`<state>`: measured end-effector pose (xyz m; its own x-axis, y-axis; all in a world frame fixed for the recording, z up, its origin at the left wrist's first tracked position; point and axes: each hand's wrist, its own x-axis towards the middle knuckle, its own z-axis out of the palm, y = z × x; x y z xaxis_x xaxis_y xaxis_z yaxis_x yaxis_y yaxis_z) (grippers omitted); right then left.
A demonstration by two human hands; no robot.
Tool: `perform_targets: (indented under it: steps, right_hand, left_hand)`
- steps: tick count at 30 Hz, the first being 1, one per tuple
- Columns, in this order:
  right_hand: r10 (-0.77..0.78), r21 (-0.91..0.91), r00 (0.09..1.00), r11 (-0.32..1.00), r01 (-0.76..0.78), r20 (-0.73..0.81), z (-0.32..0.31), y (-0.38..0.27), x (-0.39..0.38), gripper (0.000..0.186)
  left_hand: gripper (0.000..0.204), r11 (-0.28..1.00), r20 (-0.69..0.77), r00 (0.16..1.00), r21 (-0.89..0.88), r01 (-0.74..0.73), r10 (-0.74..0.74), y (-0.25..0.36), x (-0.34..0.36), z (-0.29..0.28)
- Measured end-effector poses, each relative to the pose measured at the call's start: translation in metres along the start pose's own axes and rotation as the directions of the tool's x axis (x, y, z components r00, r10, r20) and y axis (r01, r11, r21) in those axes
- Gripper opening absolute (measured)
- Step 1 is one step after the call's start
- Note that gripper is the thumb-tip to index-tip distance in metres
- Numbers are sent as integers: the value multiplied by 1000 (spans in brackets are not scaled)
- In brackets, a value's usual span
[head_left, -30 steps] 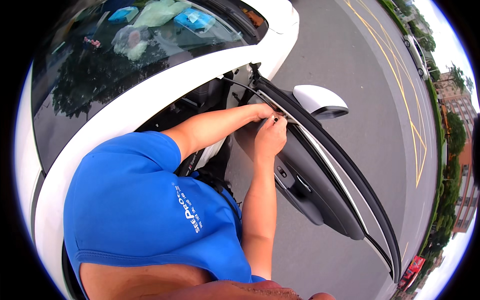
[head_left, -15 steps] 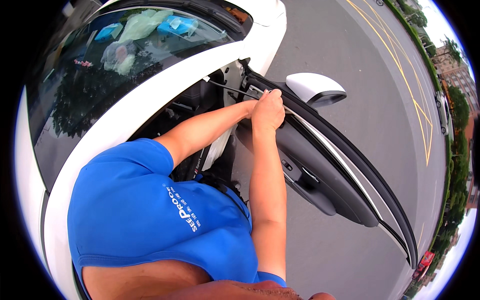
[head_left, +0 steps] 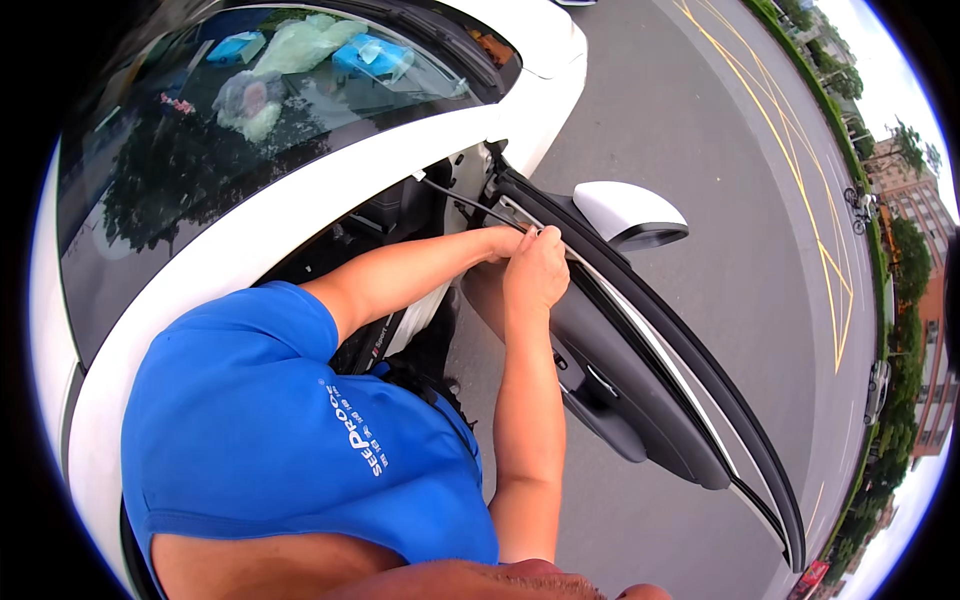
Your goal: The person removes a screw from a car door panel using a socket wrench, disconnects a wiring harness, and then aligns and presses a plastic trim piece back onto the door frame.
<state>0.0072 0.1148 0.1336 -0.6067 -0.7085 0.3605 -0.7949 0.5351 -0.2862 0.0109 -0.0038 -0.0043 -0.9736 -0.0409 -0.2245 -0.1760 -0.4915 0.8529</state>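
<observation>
My left hand [head_left: 500, 243] reaches across to the top front of the open car door's dark grey inner panel [head_left: 615, 375], its fingertips partly hidden by my right hand [head_left: 536, 268]. The right one is closed in a pinch at that same spot, beside the window edge, on something too small to make out. A thin black cable or rod [head_left: 462, 200] runs from the door opening toward my fingers. The white side mirror [head_left: 620, 205] is just beyond them on the outer side of the door.
The white car body [head_left: 200, 260] and its windscreen [head_left: 270, 150], with bags and blue packages behind the glass, fill the left. Grey road [head_left: 690, 150] with yellow lines stretches right toward a hedge, a bicycle [head_left: 858, 208], a parked car [head_left: 878, 390] and buildings.
The view has shifted slightly. My right hand went a little toward the mirror and back, staying at the door's top edge. The small shiny item between my fingers earlier is now obscured.
</observation>
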Motion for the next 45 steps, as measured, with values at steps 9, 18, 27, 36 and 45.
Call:
perform_targets:
  steps: [9,18,27,36,45]
  right_hand:
    - [-17,154,980,987,48,-196,-9,29,-17,16]
    - [-131,-248,960,949,193,247,0,-21,24,11]
    - [-235,-278,971,931,238,44,31,-31,33,11]
    - [-225,-198,968,949,243,109,53,-36,36,13]
    - [-236,-160,957,951,263,171,48,-28,41,13]
  left_hand:
    - [41,968,-108,962,38,-247,250,14,-10,17]
    - [23,990,-192,972,52,-129,136,5,-3,7]
    - [24,992,-180,976,-10,-124,120,12,-15,7]
    - [25,991,-184,975,-29,-128,120,11,-22,8]
    - [25,991,-186,975,-36,-127,118,12,-26,9]
